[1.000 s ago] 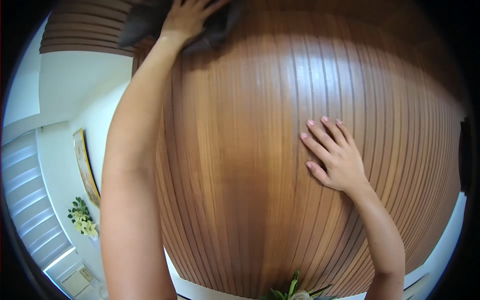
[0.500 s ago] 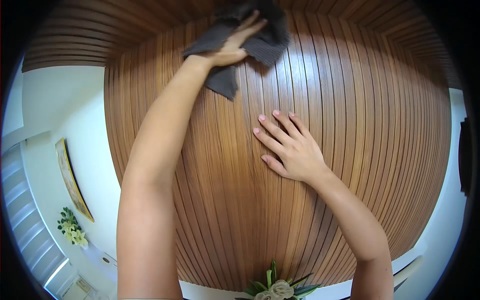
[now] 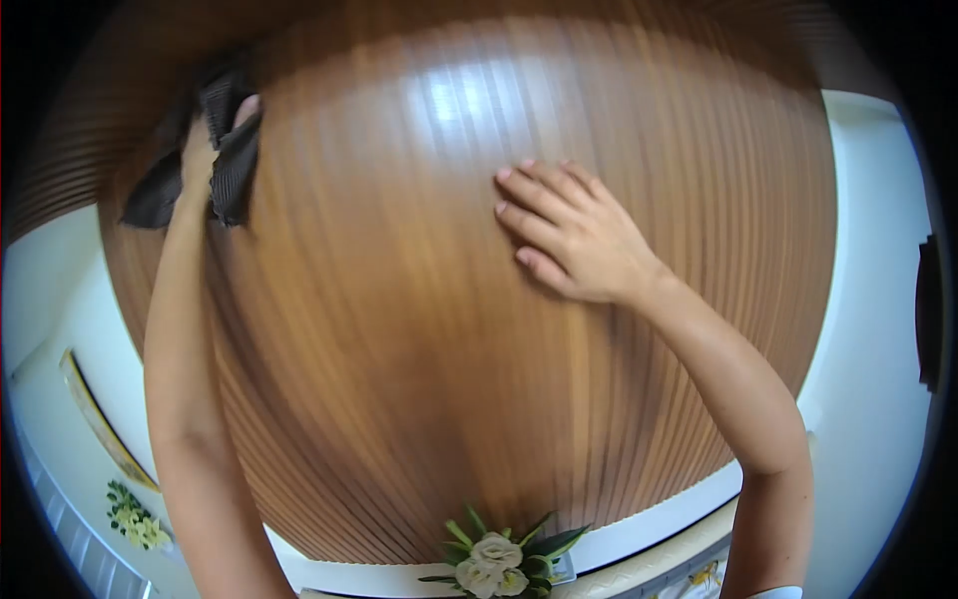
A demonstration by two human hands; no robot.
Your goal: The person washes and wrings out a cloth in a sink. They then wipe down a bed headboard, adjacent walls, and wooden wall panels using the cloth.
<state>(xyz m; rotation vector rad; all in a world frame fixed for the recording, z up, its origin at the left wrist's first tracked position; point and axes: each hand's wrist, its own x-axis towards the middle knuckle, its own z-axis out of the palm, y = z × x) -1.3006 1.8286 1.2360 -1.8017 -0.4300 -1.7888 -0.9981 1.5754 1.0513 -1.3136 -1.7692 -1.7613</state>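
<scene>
Dark-grey ribbed cloth [image 3: 235, 180] is sitting bunched at ten o'clock in the left hand [image 3: 199, 160], seemingly needing flatter pressing along brown slatted wooden panelling [image 3: 399, 329], where the empty right hand [image 3: 584, 240] is resting half-spread at two o'clock.

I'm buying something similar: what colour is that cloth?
The cloth is dark grey, showing in the head view.

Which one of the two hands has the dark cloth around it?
The left hand, at the picture's upper left: the dark cloth partly covers it. The right hand has no cloth.
</scene>
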